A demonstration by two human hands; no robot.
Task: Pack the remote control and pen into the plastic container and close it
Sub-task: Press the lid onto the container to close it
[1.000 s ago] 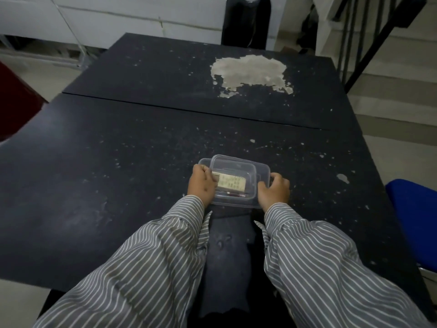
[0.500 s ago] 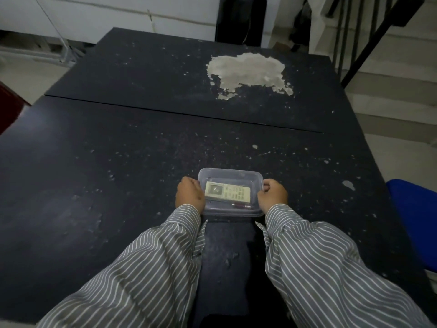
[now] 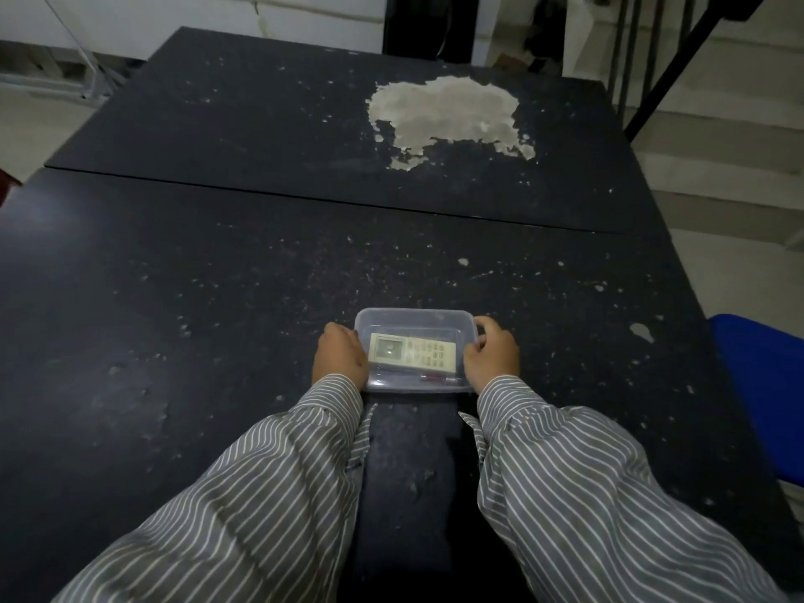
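A clear plastic container sits on the dark table near me, its clear lid lying flat on top. Through the lid I see a white remote control lying lengthwise and a red pen along the near wall. My left hand presses against the container's left end. My right hand grips the right end, fingers curled over the rim.
The black table is scuffed, with a large patch of worn-off paint at the far right and a seam across the middle. A blue chair stands at the right edge. Stairs and a railing lie beyond on the right.
The lid, tilted over the container a second ago, now lies flat on it. Both hands slid to the container's ends, and my view has moved closer over the table.
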